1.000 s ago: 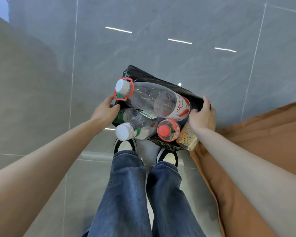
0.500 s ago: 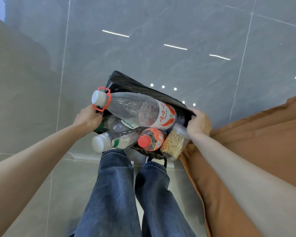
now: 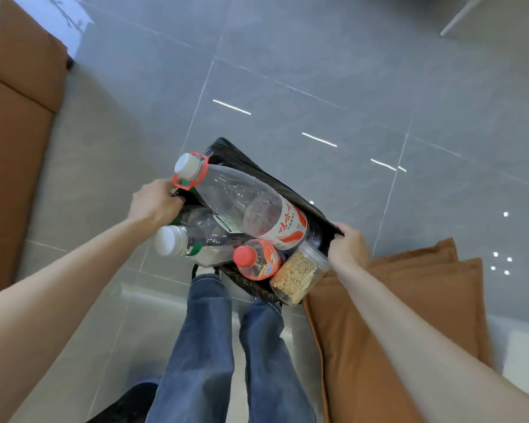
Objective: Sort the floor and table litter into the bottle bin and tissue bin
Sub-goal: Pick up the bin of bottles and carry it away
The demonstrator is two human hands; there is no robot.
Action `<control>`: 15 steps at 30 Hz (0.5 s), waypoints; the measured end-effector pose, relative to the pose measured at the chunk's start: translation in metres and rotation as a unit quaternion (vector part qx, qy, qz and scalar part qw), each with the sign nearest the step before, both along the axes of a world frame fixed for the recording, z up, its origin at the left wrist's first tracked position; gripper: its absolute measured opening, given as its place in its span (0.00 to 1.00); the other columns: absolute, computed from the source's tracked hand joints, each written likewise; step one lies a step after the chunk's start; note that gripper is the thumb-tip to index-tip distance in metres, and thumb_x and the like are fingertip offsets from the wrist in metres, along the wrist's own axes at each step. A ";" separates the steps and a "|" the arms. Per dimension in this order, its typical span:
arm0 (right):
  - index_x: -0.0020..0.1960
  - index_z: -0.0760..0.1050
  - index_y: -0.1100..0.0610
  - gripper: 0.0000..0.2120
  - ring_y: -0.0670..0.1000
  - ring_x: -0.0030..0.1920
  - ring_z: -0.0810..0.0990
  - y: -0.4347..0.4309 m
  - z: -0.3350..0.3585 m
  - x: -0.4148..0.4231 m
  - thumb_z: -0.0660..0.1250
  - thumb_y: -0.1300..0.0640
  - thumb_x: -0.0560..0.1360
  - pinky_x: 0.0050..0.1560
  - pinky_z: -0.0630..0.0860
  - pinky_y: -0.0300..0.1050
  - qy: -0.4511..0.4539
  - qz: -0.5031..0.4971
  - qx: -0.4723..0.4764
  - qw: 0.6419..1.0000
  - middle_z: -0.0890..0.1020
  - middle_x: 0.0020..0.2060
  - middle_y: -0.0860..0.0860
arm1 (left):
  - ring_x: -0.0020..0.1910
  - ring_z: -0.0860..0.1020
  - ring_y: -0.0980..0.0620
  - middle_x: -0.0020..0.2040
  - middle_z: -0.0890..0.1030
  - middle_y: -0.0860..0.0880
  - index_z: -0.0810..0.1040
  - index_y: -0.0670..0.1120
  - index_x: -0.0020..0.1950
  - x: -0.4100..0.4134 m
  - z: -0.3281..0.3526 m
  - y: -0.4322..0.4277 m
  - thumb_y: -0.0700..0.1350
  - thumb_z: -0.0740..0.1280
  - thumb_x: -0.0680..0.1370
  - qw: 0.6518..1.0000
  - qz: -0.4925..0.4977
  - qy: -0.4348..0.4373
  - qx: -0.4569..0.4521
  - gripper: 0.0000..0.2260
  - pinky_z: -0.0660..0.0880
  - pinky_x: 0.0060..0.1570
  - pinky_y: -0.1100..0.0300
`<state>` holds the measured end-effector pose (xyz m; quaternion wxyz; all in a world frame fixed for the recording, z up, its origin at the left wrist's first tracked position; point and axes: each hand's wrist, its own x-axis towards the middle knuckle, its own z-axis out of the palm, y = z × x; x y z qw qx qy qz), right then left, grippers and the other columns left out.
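Observation:
I carry a bottle bin lined with a black bag (image 3: 257,166) in front of my legs. My left hand (image 3: 155,203) grips its left rim and my right hand (image 3: 347,247) grips its right rim. A large clear bottle (image 3: 245,206) with a white cap and red handle ring lies across the top. Beneath it sit a white-capped bottle (image 3: 190,242), a small red-capped bottle (image 3: 257,259) and a clear jar (image 3: 298,274) of tan grains. The bin's body is hidden under the bag and bottles.
Grey glossy floor tiles (image 3: 318,87) spread ahead. A brown sofa (image 3: 16,117) stands at the left, and brown cushions (image 3: 409,300) lie at the right beside my arm. A white furniture leg (image 3: 458,16) shows at the top right. My jeans (image 3: 214,346) and a dark object (image 3: 129,401) sit below.
The view has swung while both hands keep their grip on the bin. A brown sofa has come into sight at the left and a white leg at the top right.

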<state>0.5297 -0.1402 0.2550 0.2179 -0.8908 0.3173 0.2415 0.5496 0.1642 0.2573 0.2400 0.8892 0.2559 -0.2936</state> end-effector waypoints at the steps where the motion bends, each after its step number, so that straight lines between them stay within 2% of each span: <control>1: 0.63 0.77 0.51 0.23 0.57 0.56 0.78 0.008 0.022 0.006 0.53 0.69 0.77 0.48 0.70 0.40 -0.006 0.006 0.009 1.000 0.81 0.57 0.53 | 0.56 0.75 0.35 0.55 0.80 0.38 0.78 0.48 0.57 0.002 0.023 0.009 0.41 0.63 0.75 1.000 0.008 -0.014 -0.001 0.12 0.71 0.55 0.50; 8: 0.59 0.79 0.51 0.24 0.60 0.49 0.81 0.070 0.159 0.051 0.53 0.68 0.74 0.51 0.78 0.48 -0.019 0.086 0.031 0.996 0.83 0.53 0.55 | 0.57 0.76 0.37 0.53 0.82 0.41 0.78 0.56 0.62 0.012 0.176 0.072 0.40 0.65 0.73 0.996 0.044 -0.077 -0.008 0.20 0.71 0.56 0.52; 12: 0.59 0.79 0.49 0.24 0.60 0.50 0.81 0.107 0.216 0.077 0.52 0.66 0.74 0.53 0.78 0.47 -0.026 0.121 0.052 0.991 0.83 0.53 0.54 | 0.54 0.76 0.39 0.50 0.83 0.42 0.78 0.55 0.62 0.012 0.234 0.115 0.40 0.66 0.72 0.993 0.052 -0.105 -0.003 0.20 0.70 0.52 0.54; 15: 0.60 0.79 0.50 0.23 0.60 0.50 0.81 0.134 0.252 0.100 0.52 0.66 0.75 0.49 0.76 0.41 -0.041 0.138 0.063 0.988 0.82 0.54 0.53 | 0.46 0.74 0.42 0.42 0.80 0.45 0.80 0.53 0.59 0.020 0.265 0.145 0.40 0.66 0.72 0.992 0.068 -0.110 0.001 0.17 0.67 0.46 0.55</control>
